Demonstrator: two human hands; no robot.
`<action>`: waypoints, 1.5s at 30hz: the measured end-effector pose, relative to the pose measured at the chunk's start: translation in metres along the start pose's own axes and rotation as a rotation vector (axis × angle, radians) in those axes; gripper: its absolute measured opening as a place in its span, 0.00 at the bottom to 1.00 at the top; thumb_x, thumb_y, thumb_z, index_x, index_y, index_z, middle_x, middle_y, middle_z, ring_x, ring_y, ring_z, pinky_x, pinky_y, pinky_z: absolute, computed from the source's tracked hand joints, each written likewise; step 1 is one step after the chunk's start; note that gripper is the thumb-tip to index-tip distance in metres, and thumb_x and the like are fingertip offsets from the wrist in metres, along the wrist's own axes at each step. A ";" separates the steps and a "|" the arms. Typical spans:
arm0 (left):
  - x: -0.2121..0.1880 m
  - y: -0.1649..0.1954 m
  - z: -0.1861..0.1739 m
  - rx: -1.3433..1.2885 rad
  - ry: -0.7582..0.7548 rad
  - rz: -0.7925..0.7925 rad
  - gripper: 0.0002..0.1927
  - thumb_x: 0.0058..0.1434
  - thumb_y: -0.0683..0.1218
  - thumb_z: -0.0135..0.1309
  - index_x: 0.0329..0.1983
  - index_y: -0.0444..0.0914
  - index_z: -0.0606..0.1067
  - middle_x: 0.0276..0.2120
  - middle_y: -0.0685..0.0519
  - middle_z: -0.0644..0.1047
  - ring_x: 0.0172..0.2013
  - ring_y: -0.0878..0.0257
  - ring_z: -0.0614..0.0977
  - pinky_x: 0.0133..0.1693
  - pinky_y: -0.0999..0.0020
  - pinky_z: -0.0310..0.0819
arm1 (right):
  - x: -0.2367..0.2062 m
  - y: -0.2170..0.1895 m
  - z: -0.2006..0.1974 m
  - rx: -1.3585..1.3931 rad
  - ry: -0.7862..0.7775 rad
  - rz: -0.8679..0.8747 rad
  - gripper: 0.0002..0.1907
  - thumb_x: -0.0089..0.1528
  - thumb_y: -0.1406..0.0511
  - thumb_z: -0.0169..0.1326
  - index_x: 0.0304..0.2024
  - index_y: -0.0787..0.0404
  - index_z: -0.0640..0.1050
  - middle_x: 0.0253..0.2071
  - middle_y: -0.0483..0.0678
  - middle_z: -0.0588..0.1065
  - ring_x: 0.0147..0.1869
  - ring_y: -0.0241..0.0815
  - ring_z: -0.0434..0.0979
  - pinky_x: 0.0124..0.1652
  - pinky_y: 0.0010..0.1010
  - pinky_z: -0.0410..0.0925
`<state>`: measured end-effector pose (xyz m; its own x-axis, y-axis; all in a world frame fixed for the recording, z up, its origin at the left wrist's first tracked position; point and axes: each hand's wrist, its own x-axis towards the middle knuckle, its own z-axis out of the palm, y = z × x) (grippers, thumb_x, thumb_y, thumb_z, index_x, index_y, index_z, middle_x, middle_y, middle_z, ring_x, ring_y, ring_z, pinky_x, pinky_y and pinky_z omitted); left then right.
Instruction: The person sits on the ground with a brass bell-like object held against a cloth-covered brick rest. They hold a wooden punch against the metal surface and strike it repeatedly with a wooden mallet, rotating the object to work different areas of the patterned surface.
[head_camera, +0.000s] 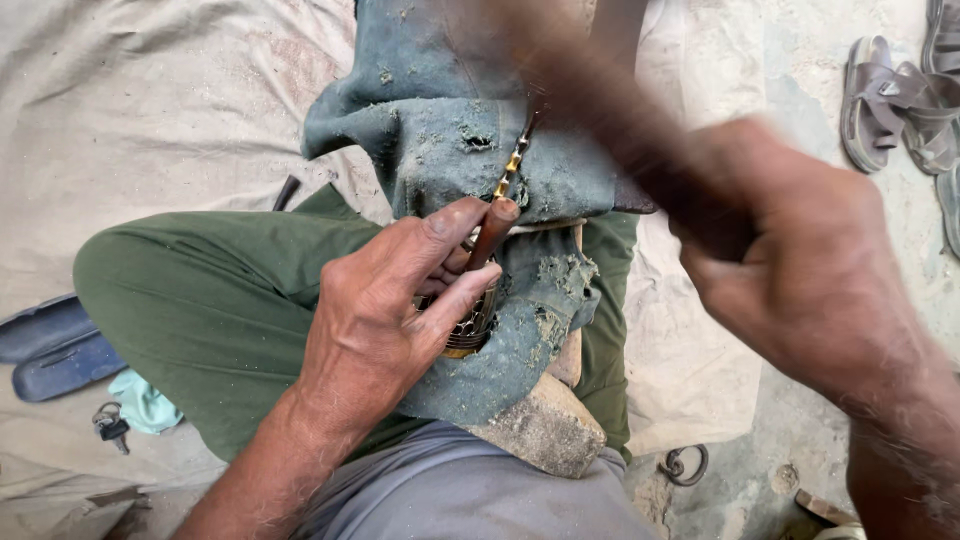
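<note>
My left hand (395, 310) grips a short brown rod-like tool (492, 232) upright, together with a round brass-coloured metal piece (470, 330) pressed against worn blue-grey cloth (450, 150). A thin striped metal pin (513, 165) rises beyond the rod's tip. My right hand (800, 260) is up at the right, blurred, closed on a dark handle (600, 100) that runs toward the upper middle; its head is too smeared to identify. The cloth lies over a stone block (545, 430) by my green-trousered leg (210, 300).
Tan canvas (150, 100) covers the ground on the left. Blue slippers (50, 345), a set of keys (110, 425) and a pale teal rag (145, 403) lie at the lower left. Brown sandals (895, 100) sit at the upper right, a metal ring (685, 465) near the bottom.
</note>
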<state>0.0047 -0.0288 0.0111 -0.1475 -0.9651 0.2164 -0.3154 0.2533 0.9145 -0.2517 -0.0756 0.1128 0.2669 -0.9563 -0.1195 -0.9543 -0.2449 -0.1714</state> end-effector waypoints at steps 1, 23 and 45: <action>0.001 -0.001 0.000 0.012 -0.001 0.004 0.25 0.62 0.41 0.67 0.61 0.38 0.73 0.40 0.48 0.81 0.37 0.61 0.86 0.38 0.69 0.85 | -0.002 0.003 0.000 -0.133 -0.069 -0.065 0.22 0.58 0.71 0.63 0.55 0.64 0.76 0.33 0.49 0.79 0.31 0.41 0.79 0.31 0.35 0.73; 0.007 -0.018 -0.008 -0.091 -0.118 0.173 0.30 0.62 0.42 0.65 0.66 0.41 0.68 0.47 0.51 0.83 0.37 0.64 0.86 0.40 0.70 0.85 | -0.050 0.019 -0.002 0.046 0.019 0.131 0.22 0.56 0.73 0.61 0.54 0.65 0.76 0.36 0.54 0.78 0.36 0.44 0.81 0.37 0.38 0.73; 0.005 -0.017 -0.011 -0.114 -0.121 0.002 0.25 0.61 0.45 0.66 0.62 0.40 0.75 0.38 0.54 0.82 0.34 0.70 0.84 0.37 0.75 0.85 | -0.029 0.012 -0.019 -0.187 0.020 -0.013 0.24 0.55 0.76 0.62 0.55 0.70 0.78 0.42 0.58 0.80 0.40 0.45 0.83 0.40 0.34 0.75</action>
<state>0.0193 -0.0391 -0.0001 -0.2616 -0.9479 0.1819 -0.2072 0.2392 0.9486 -0.2734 -0.0539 0.1331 0.2787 -0.9553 -0.0983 -0.9596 -0.2811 0.0117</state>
